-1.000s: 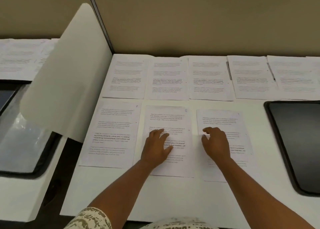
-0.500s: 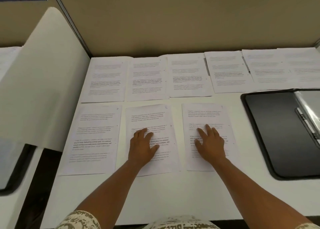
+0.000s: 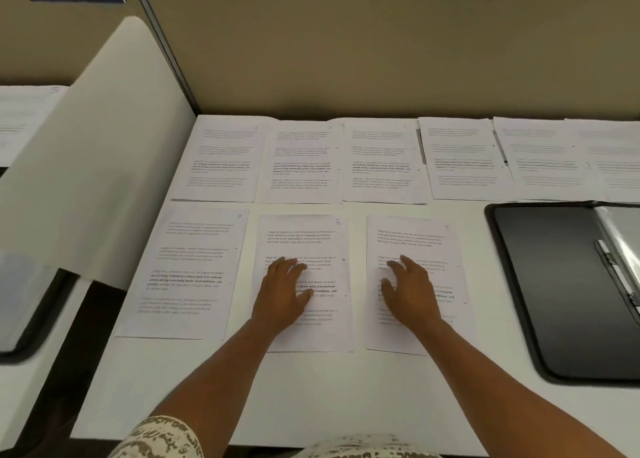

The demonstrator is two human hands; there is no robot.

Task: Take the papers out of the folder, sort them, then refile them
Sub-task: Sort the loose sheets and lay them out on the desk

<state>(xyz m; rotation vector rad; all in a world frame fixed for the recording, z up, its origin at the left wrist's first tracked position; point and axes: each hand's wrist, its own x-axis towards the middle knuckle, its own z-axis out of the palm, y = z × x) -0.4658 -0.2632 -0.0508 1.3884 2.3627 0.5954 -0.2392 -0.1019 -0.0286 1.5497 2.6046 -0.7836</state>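
Left hand (image 3: 282,293) and right hand (image 3: 410,293), fingers spread, press adjacent sheets, bare desk (image 3: 311,395) nearer.

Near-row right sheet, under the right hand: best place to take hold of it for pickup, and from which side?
Judging by its pose, the right sheet lies flat on the table, so no edge is raised. Its right edge faces bare table before the folder. The right hand could slide it toward the table's near edge, then take a thumb-and-finger grip on the near right corner from the front.
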